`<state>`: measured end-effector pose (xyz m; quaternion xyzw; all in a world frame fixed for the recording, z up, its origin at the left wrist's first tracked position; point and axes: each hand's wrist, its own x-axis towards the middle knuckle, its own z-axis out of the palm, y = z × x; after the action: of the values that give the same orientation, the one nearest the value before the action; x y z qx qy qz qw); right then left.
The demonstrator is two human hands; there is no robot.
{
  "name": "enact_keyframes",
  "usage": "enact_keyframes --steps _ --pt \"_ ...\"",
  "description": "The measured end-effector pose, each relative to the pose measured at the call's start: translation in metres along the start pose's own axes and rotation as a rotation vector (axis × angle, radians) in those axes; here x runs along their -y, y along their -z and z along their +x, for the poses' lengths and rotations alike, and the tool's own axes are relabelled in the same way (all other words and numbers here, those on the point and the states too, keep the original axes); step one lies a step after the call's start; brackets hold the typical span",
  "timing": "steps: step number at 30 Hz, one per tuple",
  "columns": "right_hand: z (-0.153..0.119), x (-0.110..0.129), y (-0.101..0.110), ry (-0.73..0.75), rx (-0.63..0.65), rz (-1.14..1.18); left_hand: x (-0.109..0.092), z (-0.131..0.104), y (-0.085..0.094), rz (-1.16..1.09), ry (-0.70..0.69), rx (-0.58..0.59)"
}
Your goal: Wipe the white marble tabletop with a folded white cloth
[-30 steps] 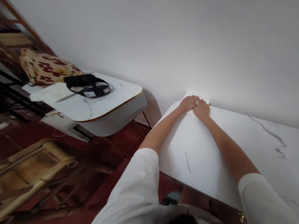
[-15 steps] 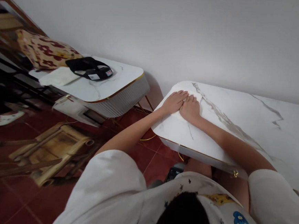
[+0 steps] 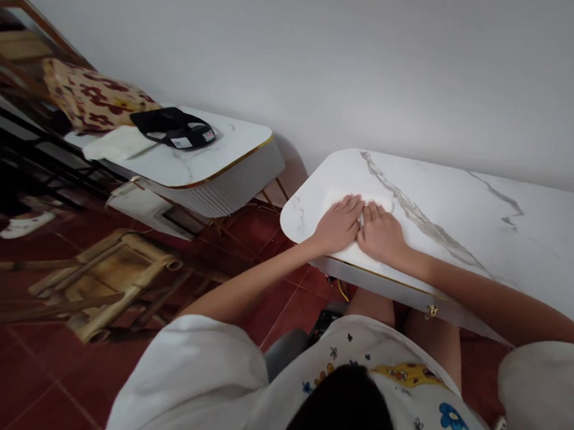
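Side by side, my left hand (image 3: pixel 340 224) and my right hand (image 3: pixel 381 233) lie flat on a white cloth (image 3: pixel 332 197), fingers stretched out and pointing toward the wall. Their inner edges touch. The cloth is spread on a white marble-patterned table (image 3: pixel 447 201), close to its rounded left end and front edge. Much of the cloth is covered by my hands, and its pale colour blends with the tabletop.
A second marble-topped table (image 3: pixel 244 132) at left bears a black strap-like item (image 3: pixel 179 130), a folded white cloth (image 3: pixel 118 145) and a flower-patterned bag (image 3: pixel 97 101). A bamboo chair (image 3: pixel 113 281) stands on the red tiled floor (image 3: pixel 69 383). The wall (image 3: pixel 329 59) runs behind.
Both hands and the cloth beneath them have slid from the table's back left corner toward its front edge. The camera view has shifted slightly.
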<state>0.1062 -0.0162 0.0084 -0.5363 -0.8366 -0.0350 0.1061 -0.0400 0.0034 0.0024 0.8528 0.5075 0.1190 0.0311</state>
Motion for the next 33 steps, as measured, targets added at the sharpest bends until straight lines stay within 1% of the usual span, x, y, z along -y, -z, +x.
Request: enact_keyframes --steps 3,5,7,9,12,15,18,20,23,26,28,30,33 --pt "0.007 -0.032 -0.001 -0.021 -0.040 -0.043 -0.011 0.036 -0.008 0.000 -0.060 -0.012" --pt "0.021 -0.052 -0.004 -0.019 -0.063 -0.067 -0.010 0.065 -0.014 0.000 -0.096 -0.044" --pt "0.040 -0.068 -0.007 -0.024 -0.070 -0.067 -0.003 0.093 -0.020 -0.001 -0.124 -0.094" --pt "0.064 -0.081 -0.011 -0.043 -0.065 -0.049 0.009 0.119 -0.025 -0.009 -0.134 -0.136" --pt "0.102 -0.093 -0.018 -0.058 -0.057 -0.019 0.035 0.154 -0.029 -0.022 -0.134 -0.170" --pt "0.139 -0.100 -0.026 -0.079 -0.061 0.002 0.062 0.185 -0.030 -0.014 -0.148 -0.182" --pt "0.167 -0.111 -0.031 -0.111 -0.079 0.014 0.079 0.215 -0.032 0.019 -0.160 -0.182" --pt "0.178 -0.122 -0.033 -0.141 -0.096 0.013 0.081 0.235 -0.034 0.037 -0.176 -0.178" --pt "0.181 -0.142 -0.032 -0.207 -0.106 0.001 0.069 0.260 -0.039 0.043 -0.201 -0.147" --pt "0.168 -0.158 -0.030 -0.263 -0.101 -0.023 0.047 0.271 -0.045 0.039 -0.226 -0.111" --pt "0.153 -0.164 -0.028 -0.280 -0.105 -0.041 0.032 0.268 -0.048 0.038 -0.248 -0.101" --pt "0.135 -0.162 -0.027 -0.284 -0.107 -0.060 0.020 0.256 -0.048 0.038 -0.271 -0.102" --pt "0.109 -0.149 -0.025 -0.280 -0.098 -0.085 0.008 0.228 -0.046 0.033 -0.287 -0.103"
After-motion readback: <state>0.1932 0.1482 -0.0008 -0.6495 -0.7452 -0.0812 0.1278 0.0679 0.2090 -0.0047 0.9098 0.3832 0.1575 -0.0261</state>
